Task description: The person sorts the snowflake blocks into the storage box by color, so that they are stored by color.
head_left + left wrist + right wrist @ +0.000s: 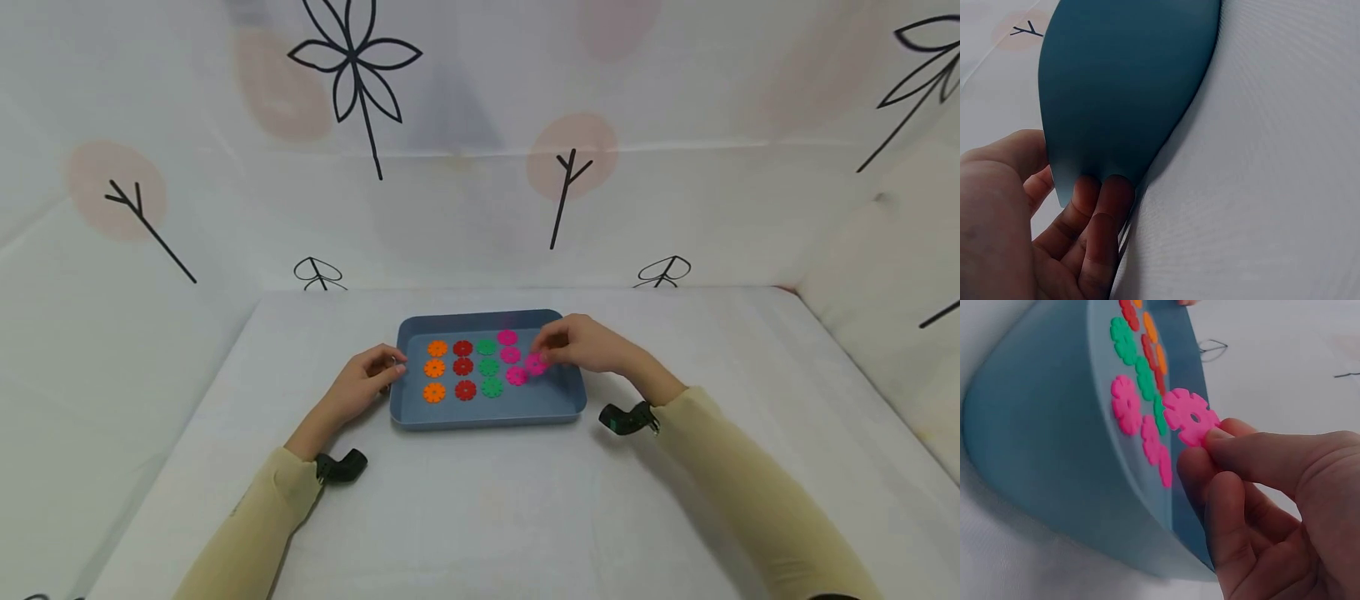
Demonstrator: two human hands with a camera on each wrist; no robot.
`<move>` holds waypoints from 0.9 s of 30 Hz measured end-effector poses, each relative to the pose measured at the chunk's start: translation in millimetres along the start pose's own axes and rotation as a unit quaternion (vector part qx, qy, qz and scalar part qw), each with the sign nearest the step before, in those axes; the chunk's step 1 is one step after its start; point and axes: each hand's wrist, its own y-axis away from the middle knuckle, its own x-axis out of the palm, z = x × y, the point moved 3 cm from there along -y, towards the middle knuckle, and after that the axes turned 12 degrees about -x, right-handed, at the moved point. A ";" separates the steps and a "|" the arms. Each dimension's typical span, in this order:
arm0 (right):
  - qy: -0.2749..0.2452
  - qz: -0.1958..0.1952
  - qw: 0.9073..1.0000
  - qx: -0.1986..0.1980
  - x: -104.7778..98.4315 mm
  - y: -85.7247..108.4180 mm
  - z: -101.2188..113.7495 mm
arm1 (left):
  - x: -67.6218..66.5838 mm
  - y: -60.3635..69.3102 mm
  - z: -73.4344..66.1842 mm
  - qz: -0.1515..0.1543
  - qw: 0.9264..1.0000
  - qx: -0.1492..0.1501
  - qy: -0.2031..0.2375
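Observation:
A blue-grey tray [536, 407] lies on the white-covered table with flower-shaped notched plastic discs in it. My left hand [358, 385] grips its left rim; in the left wrist view the thumb is at the rim and the fingers touch the outer wall [1122, 94]. Between thumb and fingertips, my right hand [596, 343] pinches a pink disc [1179, 411], held tilted above the tray's right part. Three pink discs [516, 376] lie in a column just left of it. Columns of three green [489, 367], three red [462, 367] and three orange discs [434, 368] continue leftward.
White cloth walls [465, 217] with printed plants and pale spots rise behind and beside the table [480, 517]. A dark wrist-worn camera [343, 467] sits at the left cuff, and another camera [626, 418] at the right cuff.

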 end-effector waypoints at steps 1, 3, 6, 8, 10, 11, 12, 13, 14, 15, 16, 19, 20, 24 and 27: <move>0.001 0.005 1.000 -0.001 1.2 -1.9 -0.1 | 0.1 -0.1 0.0 0.001 1.000 -0.001 0.000; 0.004 0.013 1.000 0.001 3.3 -5.4 -0.9 | 0.2 -0.1 -0.2 0.003 1.000 0.000 0.000; 0.002 0.027 1.000 0.006 5.9 -10.8 -0.7 | 0.1 0.2 -1.0 0.005 1.000 -0.001 -0.001; -0.008 0.039 0.999 0.006 7.0 -14.7 1.2 | -0.2 0.5 -1.6 0.006 1.000 -0.001 -0.002; -0.021 0.051 0.998 0.005 8.3 -19.2 2.7 | -0.4 0.6 -1.8 0.006 1.000 0.000 -0.004; -0.029 0.057 0.998 0.004 9.0 -21.5 2.9 | -0.6 0.7 -1.8 0.006 1.000 0.000 -0.004; -0.037 0.062 0.997 0.002 9.6 -23.6 3.7 | -0.7 0.7 -1.6 0.006 1.000 -0.001 -0.004; -0.044 0.067 0.997 0.000 10.7 -25.9 3.5 | -1.0 1.1 -1.4 0.006 1.000 -0.001 -0.004; -0.051 0.073 0.996 -0.001 11.9 -28.1 2.3 | -1.2 1.5 -1.2 0.006 1.000 -0.003 -0.003; -0.058 0.078 0.995 0.001 13.3 -30.0 0.8 | -1.3 1.8 -1.2 0.005 1.000 -0.004 -0.002; -0.066 0.082 0.994 0.001 14.6 -31.4 -0.9 | -1.5 2.1 -1.4 0.005 1.000 -0.005 -0.002; -0.087 0.090 0.992 0.010 16.9 -33.4 -6.4 | -1.2 2.2 -2.7 0.007 1.000 -0.003 0.000; -0.093 0.090 0.991 0.013 17.3 -33.4 -8.1 | -1.0 2.2 -3.3 0.009 1.000 -0.002 -0.001; -0.106 0.087 0.990 0.011 17.6 -32.2 -11.6 | -0.9 2.2 -4.9 0.010 1.000 0.002 0.000; -0.112 0.087 0.990 0.014 17.9 -30.6 -12.7 | -1.4 2.7 -5.6 0.009 1.000 0.001 0.000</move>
